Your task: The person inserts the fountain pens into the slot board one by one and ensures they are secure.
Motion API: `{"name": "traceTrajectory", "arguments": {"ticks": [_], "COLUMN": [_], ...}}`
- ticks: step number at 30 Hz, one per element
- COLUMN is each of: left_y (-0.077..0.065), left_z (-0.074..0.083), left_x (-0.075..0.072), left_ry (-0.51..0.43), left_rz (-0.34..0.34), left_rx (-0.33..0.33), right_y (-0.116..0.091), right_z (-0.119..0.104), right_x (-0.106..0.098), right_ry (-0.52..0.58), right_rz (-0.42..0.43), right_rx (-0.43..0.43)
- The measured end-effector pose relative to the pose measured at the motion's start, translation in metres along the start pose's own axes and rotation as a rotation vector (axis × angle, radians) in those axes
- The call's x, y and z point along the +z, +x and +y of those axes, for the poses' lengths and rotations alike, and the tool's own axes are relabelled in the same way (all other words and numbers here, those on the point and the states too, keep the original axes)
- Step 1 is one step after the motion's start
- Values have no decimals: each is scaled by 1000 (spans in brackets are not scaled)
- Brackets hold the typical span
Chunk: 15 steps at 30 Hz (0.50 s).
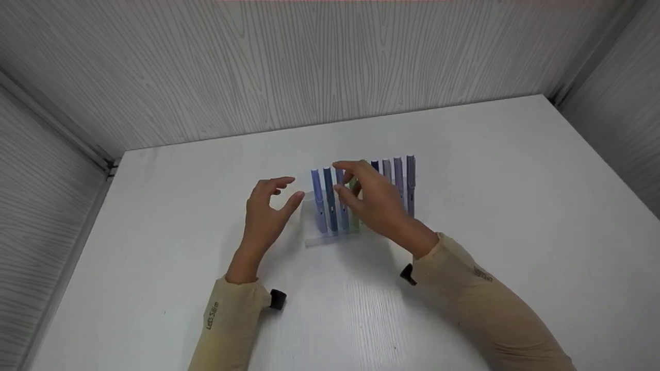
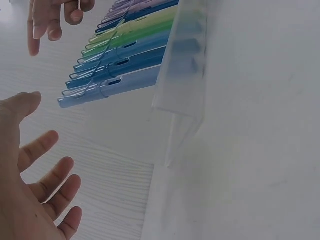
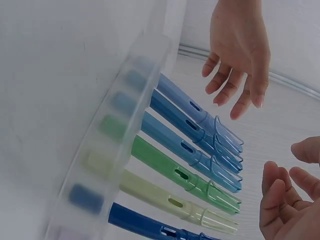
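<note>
A row of capped pens with clips stands in a frosted, see-through pen rack (image 1: 330,240) on the table. The leftmost is a light blue pen (image 1: 316,185); past it come a dark blue pen (image 3: 172,109), a mid-blue pen (image 3: 175,142), a green pen (image 3: 160,165) and a pale yellow-green pen (image 3: 150,191). Just left of the rack, my left hand (image 1: 262,214) hovers with fingers spread and holds nothing. My right hand (image 1: 380,203) is above the row's middle, hiding some pens in the head view. Its fingers bend loosely, with no pen between them.
Toward the rack's right end are a navy pen (image 3: 135,220) and several purple pens (image 1: 398,170). The white table (image 1: 490,206) runs back to a wood-grain panel (image 1: 289,67), with side panels at left and right. A black wrist piece (image 1: 277,299) sticks out from the left sleeve.
</note>
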State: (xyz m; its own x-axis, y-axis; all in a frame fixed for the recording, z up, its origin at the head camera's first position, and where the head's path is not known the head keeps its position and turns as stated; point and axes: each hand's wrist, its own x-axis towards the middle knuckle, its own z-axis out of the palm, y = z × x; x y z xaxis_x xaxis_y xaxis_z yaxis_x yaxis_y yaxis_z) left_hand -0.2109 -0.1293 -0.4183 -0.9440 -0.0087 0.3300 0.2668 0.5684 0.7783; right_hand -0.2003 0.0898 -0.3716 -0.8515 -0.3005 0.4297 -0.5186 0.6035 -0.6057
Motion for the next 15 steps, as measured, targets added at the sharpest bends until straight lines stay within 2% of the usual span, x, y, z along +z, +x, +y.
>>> {"name": "traceTrajectory", "arguments": {"ticks": [8,15], "left_y": [0,1], "left_z": [1,-3], "left_x": [-3,-11], "left_ry": [108,241], "left_rz": [35,64], "left_rx": [12,34], "right_y": [0,1], "right_z": [13,25], "right_x": [-18,-30], "right_ry": [-8,-15], "right_rz": [71,94], "right_rx": [-40,2]}}
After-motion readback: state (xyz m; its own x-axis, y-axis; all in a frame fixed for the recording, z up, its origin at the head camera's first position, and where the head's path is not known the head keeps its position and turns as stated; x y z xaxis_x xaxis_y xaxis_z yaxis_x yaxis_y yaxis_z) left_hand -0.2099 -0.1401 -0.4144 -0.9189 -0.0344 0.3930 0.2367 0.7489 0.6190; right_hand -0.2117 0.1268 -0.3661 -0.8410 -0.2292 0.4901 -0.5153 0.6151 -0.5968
